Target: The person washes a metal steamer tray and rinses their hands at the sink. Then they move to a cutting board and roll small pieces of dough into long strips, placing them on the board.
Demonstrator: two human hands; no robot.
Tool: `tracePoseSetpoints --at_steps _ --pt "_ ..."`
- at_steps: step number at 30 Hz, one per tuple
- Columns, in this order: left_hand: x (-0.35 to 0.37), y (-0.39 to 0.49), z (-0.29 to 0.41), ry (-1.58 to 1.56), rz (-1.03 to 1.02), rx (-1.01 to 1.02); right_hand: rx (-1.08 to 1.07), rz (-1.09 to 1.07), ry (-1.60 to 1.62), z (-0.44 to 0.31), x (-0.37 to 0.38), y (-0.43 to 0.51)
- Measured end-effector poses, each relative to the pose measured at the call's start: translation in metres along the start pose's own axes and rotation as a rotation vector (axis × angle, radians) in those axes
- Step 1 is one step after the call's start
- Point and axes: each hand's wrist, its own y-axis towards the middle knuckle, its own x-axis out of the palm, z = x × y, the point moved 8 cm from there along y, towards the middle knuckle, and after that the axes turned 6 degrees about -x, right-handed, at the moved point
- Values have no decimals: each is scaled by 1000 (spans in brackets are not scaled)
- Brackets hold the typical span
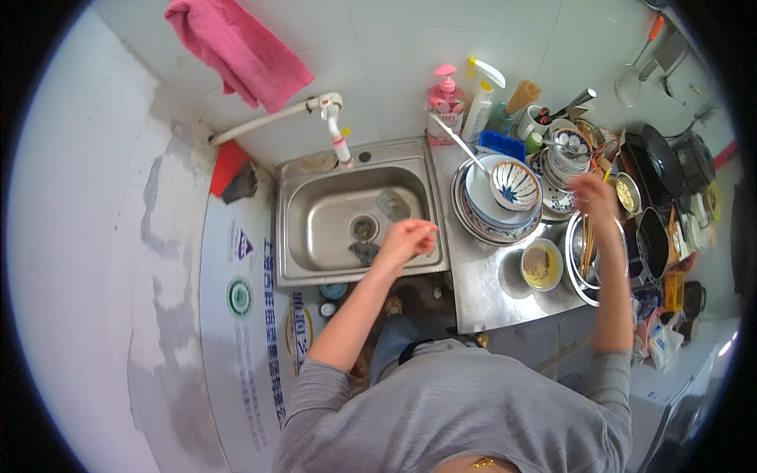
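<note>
My left hand (409, 242) hangs over the near right rim of the stainless steel sink (319, 216), fingers curled together and nothing visible in them. My right hand (593, 192) is blurred over the right side of the counter, beside a stack of small bowls (569, 162); whether it holds anything is unclear. Under that forearm sits a metal basin (572, 278) with wooden chopsticks (586, 245) in it. Left of the basin is a white bowl (541, 265) with yellowish, brown-speckled contents. A blue-patterned bowl (516, 186) tops a stack of plates (473, 222), with a white-handled utensil (458, 142) leaning there.
Behind the sink is a white faucet (337, 133). A pink pump bottle (446, 109) and a spray bottle (480, 109) stand by the wall. Dark pans (661, 159) crowd the right. Dark scraps (364, 251) lie in the sink; a pink towel (242, 50) hangs above.
</note>
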Motion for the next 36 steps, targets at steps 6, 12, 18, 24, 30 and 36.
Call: tracePoseSetpoints --at_steps 6,12,18,24,30,36 --pt "-59 88 126 -170 -9 216 -481 23 -325 -76 188 116" --pt "-16 197 205 -672 -164 -17 -524 -16 -1120 -56 227 207" --pt "8 233 217 -799 -301 -59 -528 11 -1250 -45 232 206" --pt "1 226 217 -761 -293 -80 -527 57 -1218 -52 235 201" --pt "-5 215 217 -624 -297 -44 -628 56 -1155 -39 234 206" --pt "5 160 219 -515 -556 118 -745 -123 -1083 -71 241 215"
